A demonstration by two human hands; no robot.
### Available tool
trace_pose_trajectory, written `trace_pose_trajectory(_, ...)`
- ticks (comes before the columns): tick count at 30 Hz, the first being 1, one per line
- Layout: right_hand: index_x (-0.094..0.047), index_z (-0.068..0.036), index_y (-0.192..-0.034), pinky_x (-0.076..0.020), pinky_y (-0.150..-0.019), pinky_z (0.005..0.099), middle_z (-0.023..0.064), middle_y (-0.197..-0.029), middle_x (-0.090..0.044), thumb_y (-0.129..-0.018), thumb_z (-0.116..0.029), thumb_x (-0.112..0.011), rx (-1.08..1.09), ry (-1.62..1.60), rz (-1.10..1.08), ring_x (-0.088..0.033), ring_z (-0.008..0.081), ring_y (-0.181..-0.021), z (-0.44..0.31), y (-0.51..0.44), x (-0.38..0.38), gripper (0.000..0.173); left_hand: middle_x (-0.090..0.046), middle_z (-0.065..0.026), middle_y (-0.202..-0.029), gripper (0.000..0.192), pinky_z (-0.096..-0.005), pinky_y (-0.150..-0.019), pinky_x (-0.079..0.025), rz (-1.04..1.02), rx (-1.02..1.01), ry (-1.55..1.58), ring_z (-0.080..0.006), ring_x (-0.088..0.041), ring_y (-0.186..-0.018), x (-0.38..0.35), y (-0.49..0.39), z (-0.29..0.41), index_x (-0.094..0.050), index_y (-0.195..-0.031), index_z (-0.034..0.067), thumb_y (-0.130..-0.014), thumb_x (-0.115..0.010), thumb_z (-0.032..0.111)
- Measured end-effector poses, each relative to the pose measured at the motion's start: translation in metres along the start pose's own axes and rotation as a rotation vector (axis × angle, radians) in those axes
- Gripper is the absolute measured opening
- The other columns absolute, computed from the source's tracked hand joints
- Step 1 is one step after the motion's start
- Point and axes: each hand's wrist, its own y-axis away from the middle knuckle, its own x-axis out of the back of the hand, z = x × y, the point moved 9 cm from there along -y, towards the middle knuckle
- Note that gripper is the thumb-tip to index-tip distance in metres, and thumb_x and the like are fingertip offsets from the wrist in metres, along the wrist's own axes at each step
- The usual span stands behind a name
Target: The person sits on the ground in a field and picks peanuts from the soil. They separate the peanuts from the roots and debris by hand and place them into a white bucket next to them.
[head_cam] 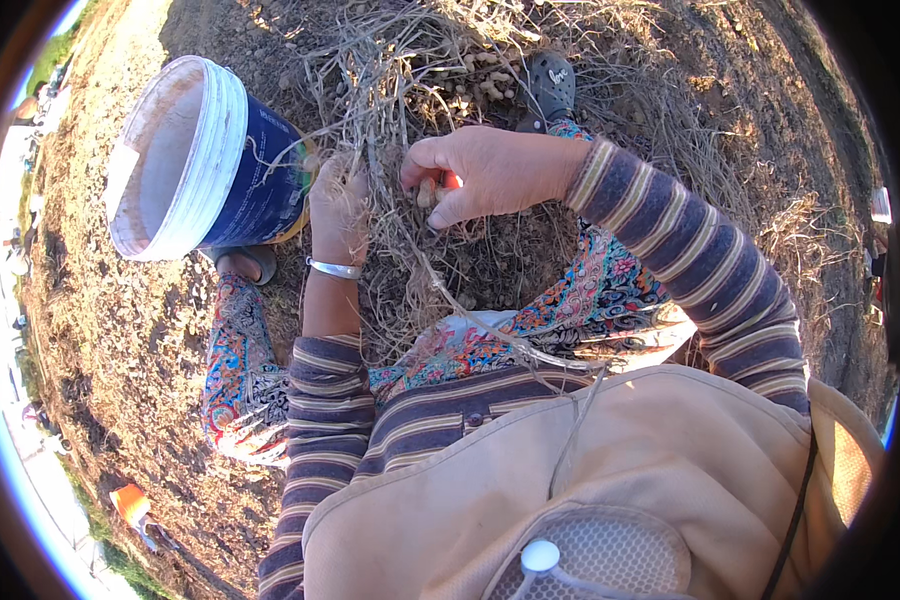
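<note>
Dry peanut vines (379, 97) with tangled stems and roots hang between my two hands. My left hand (339, 199), with a silver bracelet at the wrist, is closed around a bunch of them. To its right, the curled fingers of my right hand (487, 176) hold a few peanut pods (426, 193) against the thumb, close to the roots. A long bare stem (487, 326) trails from the bunch towards my chest. Beside my left hand a blue and white plastic bucket (225, 165) leans with its mouth to the left; pale dirt stains its inner wall.
More peanut pods (491, 79) lie among dry vines beyond my hands, near my grey clog (551, 82). My other shoe (259, 262) is below the bucket. A beige hat brim (570, 450) covers the lower view. Dry soil (157, 352) surrounds me, with an orange object (130, 504) lower left.
</note>
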Motion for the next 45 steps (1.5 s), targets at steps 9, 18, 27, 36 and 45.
trace_pose_trajectory(9,-0.052,0.000,-0.077,-0.0443,-0.060,0.0338,0.0106,-0.067,-0.054,-0.074,-0.015,-0.059,0.060,0.287,0.401,-0.054,0.0238,-0.062,-0.004,0.020,0.035,0.017,-0.052,-0.0027,-0.074,0.011,-0.0196,-0.050,-0.040,-0.025,-0.230,-0.401,-0.0069,-0.049,-0.061,0.009,0.005,-0.002,-0.054,-0.093,0.002,-0.081,-0.055,0.003)
trace_pose_trajectory(18,-0.053,-0.004,-0.074,-0.0300,-0.036,0.0158,-0.0026,-0.053,-0.043,-0.089,-0.038,-0.046,-0.174,-0.640,0.085,-0.037,0.0023,-0.040,0.001,0.021,0.023,0.037,-0.055,-0.0028,-0.081,0.012,-0.0238,-0.057,-0.043,-0.197,-0.033,-0.173,-0.0127,-0.053,-0.071,0.005,0.011,-0.054,-0.057,-0.088,0.001,-0.077,-0.053,0.002)
trace_pose_trajectory(27,-0.058,-0.002,-0.078,-0.0423,-0.053,0.0276,0.0035,-0.061,-0.055,-0.078,-0.025,-0.063,-0.278,-0.084,-0.307,-0.055,0.0141,-0.059,0.018,0.022,-0.033,0.023,-0.056,0.0008,-0.069,0.015,-0.0171,-0.045,-0.040,0.036,0.354,-0.253,-0.0056,-0.052,-0.054,0.048,0.031,-0.069,-0.052,-0.078,0.009,-0.080,-0.059,0.022)
trace_pose_trajectory(36,-0.055,-0.006,-0.076,-0.0494,-0.056,0.0364,0.0110,-0.073,-0.059,-0.078,-0.021,-0.055,0.206,0.788,0.083,-0.061,0.0257,-0.070,-0.030,0.009,-0.041,0.015,-0.060,-0.0091,-0.090,0.015,-0.0320,-0.066,-0.055,-0.086,0.274,0.684,-0.0195,-0.061,-0.077,0.020,0.050,-0.002,-0.056,-0.091,0.008,-0.089,-0.046,0.020)
trace_pose_trajectory(45,-0.056,-0.001,-0.079,-0.0455,-0.060,0.0321,0.0126,-0.072,-0.058,-0.080,-0.018,-0.057,0.113,-0.036,0.376,-0.059,0.0244,-0.066,-0.034,-0.016,-0.033,0.018,-0.058,-0.0011,-0.090,0.019,-0.0276,-0.069,-0.049,-0.333,0.408,0.614,-0.0130,-0.058,-0.080,-0.061,0.073,-0.069,-0.052,-0.097,0.010,-0.080,-0.052,0.018)
